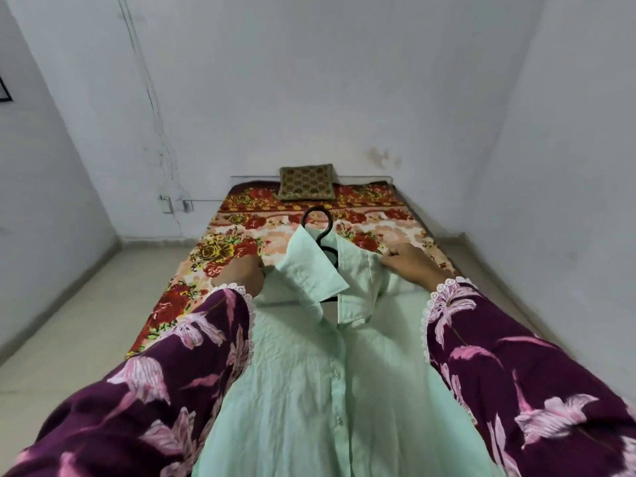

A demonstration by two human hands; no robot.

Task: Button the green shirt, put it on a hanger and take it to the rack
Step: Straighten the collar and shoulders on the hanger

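Observation:
The pale green shirt lies front up on the bed, its placket buttoned down the middle and its collar spread open. A black hanger sits inside the neck, its hook sticking out past the collar. My left hand grips the shirt's left shoulder, fingers curled into the cloth. My right hand grips the right shoulder in the same way. Both forearms wear purple floral sleeves.
The bed carries a red and cream floral blanket, with a small brown patterned cushion at its far end against the white wall. Pale tiled floor runs along the bed's left side. No rack is in view.

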